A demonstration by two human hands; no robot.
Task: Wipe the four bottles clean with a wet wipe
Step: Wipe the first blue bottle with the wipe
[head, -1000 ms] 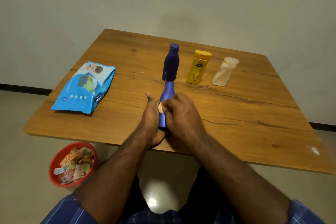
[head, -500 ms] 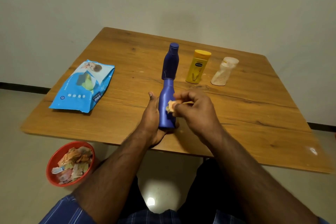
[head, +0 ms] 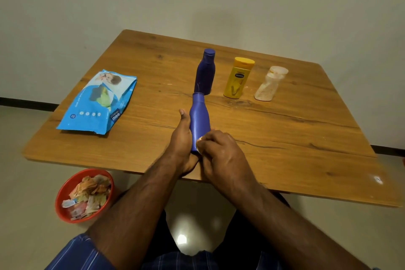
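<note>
Short blue sleeves (head: 74, 256) with thin pale stripes are being worn above bare forearms; dark clothing is being worn below the table (head: 285, 160).

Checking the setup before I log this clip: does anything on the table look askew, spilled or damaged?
Nothing looks spilled or broken. The clear bottle at the right end of the row looks grimy and dented at the waist. The blue bottle is tilted only because the left hand holds it while the right hand rubs it with the wipe.

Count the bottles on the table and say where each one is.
4. The blue bottle is held in the hands near the front edge; behind it stand, left to right, a dark blue bottle, a yellow bottle and a clear bottle.
</note>
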